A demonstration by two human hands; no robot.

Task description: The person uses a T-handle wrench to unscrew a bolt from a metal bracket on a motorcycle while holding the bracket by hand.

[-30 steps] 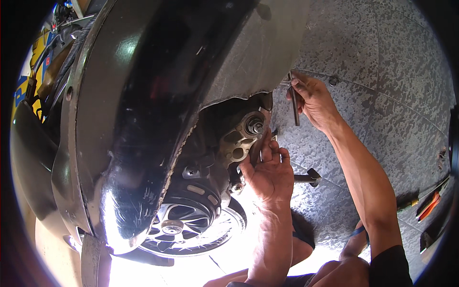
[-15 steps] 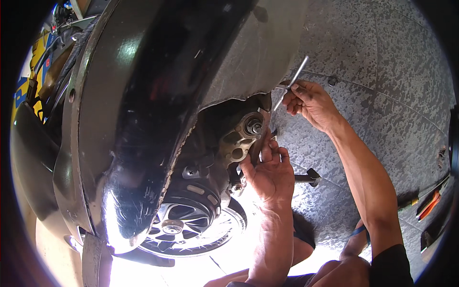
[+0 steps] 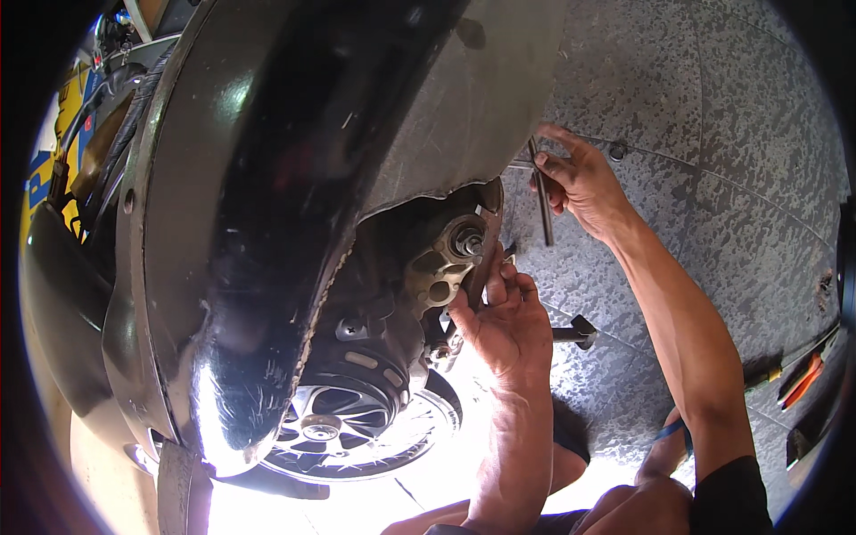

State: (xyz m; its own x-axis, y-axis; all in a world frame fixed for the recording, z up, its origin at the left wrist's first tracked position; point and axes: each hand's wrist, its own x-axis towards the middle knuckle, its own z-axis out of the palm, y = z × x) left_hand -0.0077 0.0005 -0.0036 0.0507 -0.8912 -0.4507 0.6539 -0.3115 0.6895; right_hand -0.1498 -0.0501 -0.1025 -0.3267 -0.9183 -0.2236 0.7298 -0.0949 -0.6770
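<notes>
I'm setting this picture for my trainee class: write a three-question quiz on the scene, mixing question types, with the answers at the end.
1. Short answer: On which side of the left forearm does the wheel appear in the picture?
2. Multiple choice: Which does the right hand touch? A) the wheel B) a metal rod C) nothing at all
3. True or false: The left hand appears lower in the picture than the right hand.

Key: 1. Left. 2. B. 3. True.
</notes>
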